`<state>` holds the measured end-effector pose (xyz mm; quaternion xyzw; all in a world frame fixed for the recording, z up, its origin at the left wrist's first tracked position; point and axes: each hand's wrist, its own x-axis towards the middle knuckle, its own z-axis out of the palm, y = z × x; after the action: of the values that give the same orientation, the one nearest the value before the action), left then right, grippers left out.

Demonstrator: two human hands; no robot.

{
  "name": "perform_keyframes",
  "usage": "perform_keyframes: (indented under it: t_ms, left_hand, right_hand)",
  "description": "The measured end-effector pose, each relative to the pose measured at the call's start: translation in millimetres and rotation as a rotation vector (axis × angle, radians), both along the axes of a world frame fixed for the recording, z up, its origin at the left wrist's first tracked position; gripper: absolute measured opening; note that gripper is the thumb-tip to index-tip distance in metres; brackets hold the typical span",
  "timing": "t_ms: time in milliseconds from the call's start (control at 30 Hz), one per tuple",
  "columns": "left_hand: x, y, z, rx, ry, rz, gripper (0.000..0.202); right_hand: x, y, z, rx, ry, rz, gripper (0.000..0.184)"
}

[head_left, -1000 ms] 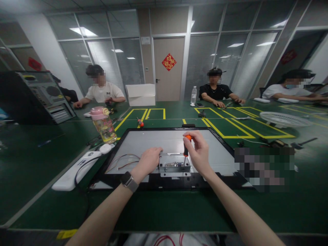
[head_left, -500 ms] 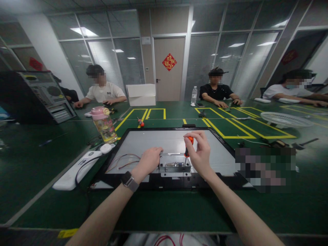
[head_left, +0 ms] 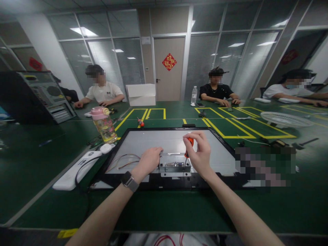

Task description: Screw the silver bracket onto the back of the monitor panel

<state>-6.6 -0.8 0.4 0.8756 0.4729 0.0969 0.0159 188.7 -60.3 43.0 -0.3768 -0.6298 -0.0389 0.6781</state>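
Note:
A screwdriver (head_left: pixel 188 150) with a red-and-black handle stands nearly upright in the fingers of my right hand (head_left: pixel 201 152). Its shaft points down to a metal bracket (head_left: pixel 176 169) that carries video connectors. My left hand (head_left: pixel 150 159), a watch on its wrist, is closed around the left end of this bracket; the fingertips are partly hidden. Under both hands lies a black-framed monitor panel (head_left: pixel 143 140), its pale metal back facing up. Thin loose wires (head_left: pixel 124 160) rest on the panel, left of the bracket.
Left of the panel are a white power strip (head_left: pixel 74 171) with a black cable and a pink-lidded bottle (head_left: pixel 104 126). A computer case (head_left: pixel 43 95) stands farther left. Dark tools (head_left: pixel 279 143) and a white round grille (head_left: pixel 284 119) lie right. Several people sit across the green table (head_left: pixel 164 212).
My two hands, the screwdriver and the bracket look almost unmoved. Across the table, the co-worker at the left and the one in black have shifted their hands slightly.

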Motion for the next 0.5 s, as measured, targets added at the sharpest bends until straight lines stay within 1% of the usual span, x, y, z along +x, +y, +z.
perform_keyframes:
  t_ms: [67,167,267,333,433,500]
  left_hand:
    - [0.0,0.1,-0.2,-0.005,0.002,0.003,0.036]
    - [0.0,0.3,-0.7,-0.003,0.004,0.007,0.036]
    - [0.0,1.0,-1.5,0.000,0.009,0.009,0.035]
    - [0.1,1.4,-1.9,-0.005,0.009,0.009,0.036]
    - [0.4,1.3,-2.0,-0.003,0.001,0.006,0.037]
    - [0.8,0.6,-1.3,0.000,0.001,0.009,0.037]
  right_hand:
    - [-0.3,-0.8,0.1,-0.021,0.010,0.028,0.013]
    - [-0.1,-1.2,-1.9,-0.071,0.060,0.122,0.022]
    - [0.4,-1.0,-3.5,-0.087,0.101,0.171,0.022]
    - [0.5,-0.7,-3.1,-0.056,0.066,0.136,0.015]
    - [-0.3,-1.2,-0.8,0.014,0.002,0.043,0.003]
    - [-1.0,-2.2,0.8,0.021,-0.015,0.021,0.003]
